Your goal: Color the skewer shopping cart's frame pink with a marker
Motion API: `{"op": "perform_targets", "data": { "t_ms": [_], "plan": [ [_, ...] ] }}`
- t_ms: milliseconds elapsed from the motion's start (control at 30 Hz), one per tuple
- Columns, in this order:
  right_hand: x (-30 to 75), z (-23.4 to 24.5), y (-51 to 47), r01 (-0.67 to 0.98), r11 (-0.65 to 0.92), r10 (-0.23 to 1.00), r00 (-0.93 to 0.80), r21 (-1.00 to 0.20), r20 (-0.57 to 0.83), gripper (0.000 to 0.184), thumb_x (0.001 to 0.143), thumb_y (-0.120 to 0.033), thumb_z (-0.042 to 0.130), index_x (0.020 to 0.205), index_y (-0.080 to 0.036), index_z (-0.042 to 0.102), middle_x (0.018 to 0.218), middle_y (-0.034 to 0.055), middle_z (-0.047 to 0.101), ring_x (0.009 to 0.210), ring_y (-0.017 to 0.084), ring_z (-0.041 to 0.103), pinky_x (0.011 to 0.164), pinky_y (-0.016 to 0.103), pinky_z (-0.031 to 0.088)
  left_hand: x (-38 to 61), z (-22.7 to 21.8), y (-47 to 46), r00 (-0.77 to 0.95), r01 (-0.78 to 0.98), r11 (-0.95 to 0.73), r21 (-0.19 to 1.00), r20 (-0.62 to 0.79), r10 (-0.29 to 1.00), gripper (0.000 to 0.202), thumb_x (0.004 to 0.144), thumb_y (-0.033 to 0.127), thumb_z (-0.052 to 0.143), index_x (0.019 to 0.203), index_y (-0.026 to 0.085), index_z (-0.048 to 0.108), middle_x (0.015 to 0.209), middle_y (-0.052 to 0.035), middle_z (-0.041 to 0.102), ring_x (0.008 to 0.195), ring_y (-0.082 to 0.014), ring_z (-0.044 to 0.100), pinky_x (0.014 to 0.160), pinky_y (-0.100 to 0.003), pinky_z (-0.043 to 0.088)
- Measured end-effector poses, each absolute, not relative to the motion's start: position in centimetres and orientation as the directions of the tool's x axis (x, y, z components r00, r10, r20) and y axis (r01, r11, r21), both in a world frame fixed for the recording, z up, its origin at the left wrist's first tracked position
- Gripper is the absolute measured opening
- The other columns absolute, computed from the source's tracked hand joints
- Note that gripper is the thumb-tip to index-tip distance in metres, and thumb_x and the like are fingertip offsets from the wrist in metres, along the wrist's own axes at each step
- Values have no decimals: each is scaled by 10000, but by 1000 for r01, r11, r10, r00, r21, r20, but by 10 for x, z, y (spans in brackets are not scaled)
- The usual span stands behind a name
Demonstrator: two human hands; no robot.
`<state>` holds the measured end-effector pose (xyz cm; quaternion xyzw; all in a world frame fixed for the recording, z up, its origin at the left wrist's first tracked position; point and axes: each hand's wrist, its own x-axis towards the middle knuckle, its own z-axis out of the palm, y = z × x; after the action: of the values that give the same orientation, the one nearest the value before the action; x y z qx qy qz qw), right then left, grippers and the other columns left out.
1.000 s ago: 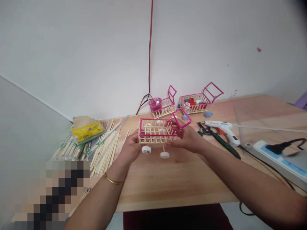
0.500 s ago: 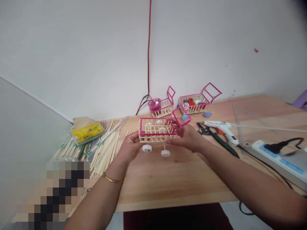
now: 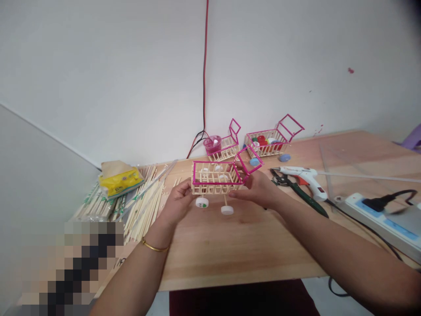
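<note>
Between my hands I hold a miniature cart built of pale wooden sticks, with a magenta top rim and a raised magenta handle. My left hand grips its left end, fingers partly hidden behind it. The fingers of my right hand close round the end below the handle. White bottle-cap wheels, such as the near left wheel and near right wheel, show under the body.
Behind stand a smaller stick cart beside a pink cup, and a cart with coloured caps. To the right lie a glue gun, green-handled pliers and a power strip. Loose sticks and a yellow packet are left.
The cart has tilted very slightly in my hands, and its near left wheel has turned a little. Both hands keep their hold in almost the same place.
</note>
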<state>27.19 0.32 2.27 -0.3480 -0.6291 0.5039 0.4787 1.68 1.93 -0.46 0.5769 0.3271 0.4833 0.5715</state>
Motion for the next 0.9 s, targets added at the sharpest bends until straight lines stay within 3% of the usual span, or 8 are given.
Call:
{"op": "perform_targets", "data": {
  "t_ms": [167,333,467,633,733,900],
  "plan": [
    [272,23,3,-33,275,921,-278,-961,274,784,628,-300,846,1320,-262,478,1240,73,653,1143,256,635,967,368,536,18,-2,17,293,-179,-121,976,170,941,192,774,255,727,951,196,685,916,-31,677,874,-155,618,862,-295,460],
    [272,26,2,-3,286,928,-250,-958,278,718,621,-306,851,1259,-243,527,1192,72,676,1112,268,651,947,388,552,18,6,18,174,-157,-165,974,191,966,131,755,262,739,758,168,648,885,-27,684,795,-122,614,767,-242,469],
    [272,32,1,45,316,931,-208,-948,301,706,615,-287,853,1256,-259,558,1205,82,678,1112,301,650,911,420,573,20,17,19,16,-310,-170,935,184,983,218,696,259,768,658,164,576,837,-14,701,713,-111,630,698,-242,499],
    [272,36,-1,72,331,926,-214,-941,309,712,625,-296,850,1276,-277,563,1234,80,665,1134,317,638,916,442,571,23,30,19,-37,-468,-66,881,56,998,291,613,232,798,686,169,524,704,21,673,604,-104,624,608,-241,523],
    [274,34,0,90,319,927,-237,-943,291,752,626,-311,852,1309,-280,539,1251,79,653,1140,310,634,935,431,561,24,29,18,-11,-461,-18,887,14,1000,268,648,237,778,735,175,532,636,50,618,522,-74,567,527,-195,492],
    [282,20,8,88,331,911,-290,-939,294,746,710,-356,793,1376,-261,471,1330,95,591,1191,284,593,1005,429,506,26,22,17,69,-361,68,930,-46,997,279,678,313,773,801,169,568,660,35,606,543,-96,569,501,-219,505]
  ]
}}
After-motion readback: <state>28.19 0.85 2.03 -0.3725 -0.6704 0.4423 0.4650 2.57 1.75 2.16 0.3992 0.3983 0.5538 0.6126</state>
